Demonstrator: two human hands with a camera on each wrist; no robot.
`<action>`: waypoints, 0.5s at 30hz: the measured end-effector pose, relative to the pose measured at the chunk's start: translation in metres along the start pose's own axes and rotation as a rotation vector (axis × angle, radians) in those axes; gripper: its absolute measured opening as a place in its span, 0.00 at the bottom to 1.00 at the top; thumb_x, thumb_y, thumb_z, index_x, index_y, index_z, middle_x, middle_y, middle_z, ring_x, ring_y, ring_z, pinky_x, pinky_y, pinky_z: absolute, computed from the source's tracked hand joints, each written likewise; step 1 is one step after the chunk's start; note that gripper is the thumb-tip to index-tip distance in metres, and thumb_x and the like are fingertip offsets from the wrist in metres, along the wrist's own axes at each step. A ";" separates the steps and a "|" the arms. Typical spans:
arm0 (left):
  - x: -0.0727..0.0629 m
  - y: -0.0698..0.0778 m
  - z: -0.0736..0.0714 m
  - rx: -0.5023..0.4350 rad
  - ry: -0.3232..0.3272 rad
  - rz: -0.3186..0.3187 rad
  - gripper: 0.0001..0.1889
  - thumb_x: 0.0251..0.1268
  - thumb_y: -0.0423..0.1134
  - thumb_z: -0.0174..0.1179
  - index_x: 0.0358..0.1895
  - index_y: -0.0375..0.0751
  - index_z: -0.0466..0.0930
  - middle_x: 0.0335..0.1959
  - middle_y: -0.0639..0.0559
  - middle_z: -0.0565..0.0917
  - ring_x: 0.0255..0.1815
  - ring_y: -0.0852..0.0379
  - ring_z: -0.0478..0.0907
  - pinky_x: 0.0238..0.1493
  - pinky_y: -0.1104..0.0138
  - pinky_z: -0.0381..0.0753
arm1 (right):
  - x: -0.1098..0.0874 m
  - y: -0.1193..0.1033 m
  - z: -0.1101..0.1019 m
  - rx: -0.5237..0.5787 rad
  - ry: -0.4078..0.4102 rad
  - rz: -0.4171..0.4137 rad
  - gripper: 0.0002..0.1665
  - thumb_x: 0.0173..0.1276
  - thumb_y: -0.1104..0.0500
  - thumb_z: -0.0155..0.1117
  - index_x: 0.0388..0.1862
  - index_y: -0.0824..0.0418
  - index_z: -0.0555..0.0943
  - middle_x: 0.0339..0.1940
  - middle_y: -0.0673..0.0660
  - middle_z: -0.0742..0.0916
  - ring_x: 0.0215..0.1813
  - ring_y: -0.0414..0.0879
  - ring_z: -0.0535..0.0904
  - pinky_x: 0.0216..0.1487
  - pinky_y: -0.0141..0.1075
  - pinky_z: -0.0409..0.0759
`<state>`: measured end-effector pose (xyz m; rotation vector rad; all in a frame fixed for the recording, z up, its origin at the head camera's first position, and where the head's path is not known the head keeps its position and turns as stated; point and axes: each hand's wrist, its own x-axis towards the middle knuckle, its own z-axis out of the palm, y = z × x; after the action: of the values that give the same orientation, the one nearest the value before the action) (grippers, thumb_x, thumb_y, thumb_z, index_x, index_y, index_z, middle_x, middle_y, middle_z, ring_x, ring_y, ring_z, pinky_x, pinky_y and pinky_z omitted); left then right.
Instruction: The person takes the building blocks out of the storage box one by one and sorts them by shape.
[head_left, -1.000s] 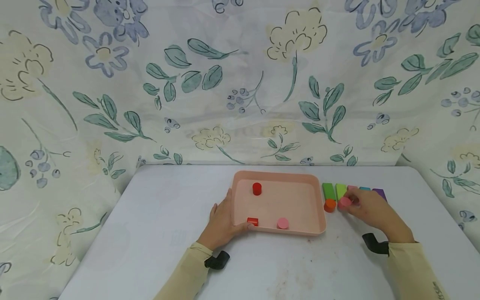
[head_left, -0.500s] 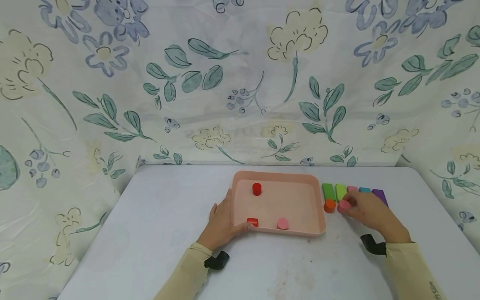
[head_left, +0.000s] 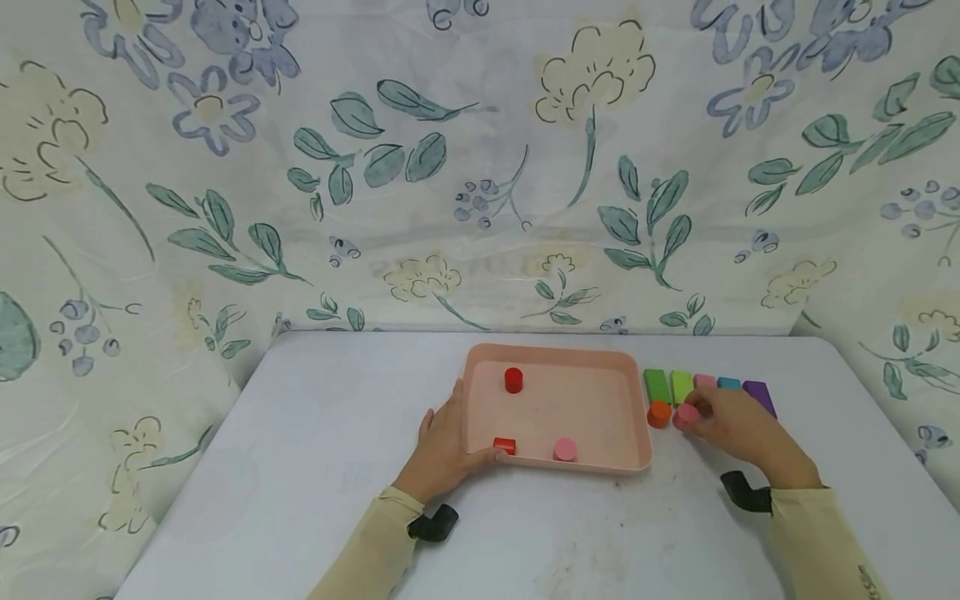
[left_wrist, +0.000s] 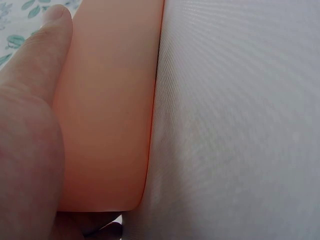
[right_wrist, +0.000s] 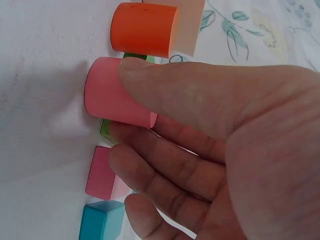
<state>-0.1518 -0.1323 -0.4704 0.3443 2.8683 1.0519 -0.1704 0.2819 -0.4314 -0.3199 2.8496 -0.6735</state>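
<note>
While a pink round block (head_left: 686,417) is pinched by the right hand (head_left: 738,427), a peach tray (head_left: 570,400) is held by the left hand (head_left: 442,450). The pink round block is stood up straight, so its flat round top is turned up and its long way is pointed up and down. Its side is pressed by the right thumb; the finger behind it is partly hidden. It is kept at the tips, to the left of the right hand. An orange round block (head_left: 659,414) is seen just beside it. Whether the worktop (head_left: 337,400) is touched by its bottom cannot be told.

The tray's near left corner is gripped, with the left thumb placed along the near side and the fingers laid along the left side. Inside, a standing red block (head_left: 513,381), a lying red block (head_left: 505,447) and another pink piece (head_left: 566,450) are seen. Behind the orange one, a row of colored blocks is set out: green (head_left: 657,386), yellow-green (head_left: 682,387), pink, blue and purple (head_left: 761,398).
</note>
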 end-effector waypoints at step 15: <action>-0.001 0.000 0.000 0.005 -0.007 0.000 0.65 0.51 0.66 0.69 0.82 0.36 0.40 0.80 0.42 0.55 0.80 0.42 0.52 0.75 0.35 0.37 | -0.005 -0.016 -0.008 0.036 0.065 0.040 0.34 0.67 0.50 0.71 0.64 0.71 0.75 0.53 0.68 0.84 0.52 0.62 0.79 0.49 0.54 0.84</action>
<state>-0.1510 -0.1326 -0.4706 0.3476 2.8653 1.0420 -0.1654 0.2729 -0.4162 -0.2393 2.8930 -0.7391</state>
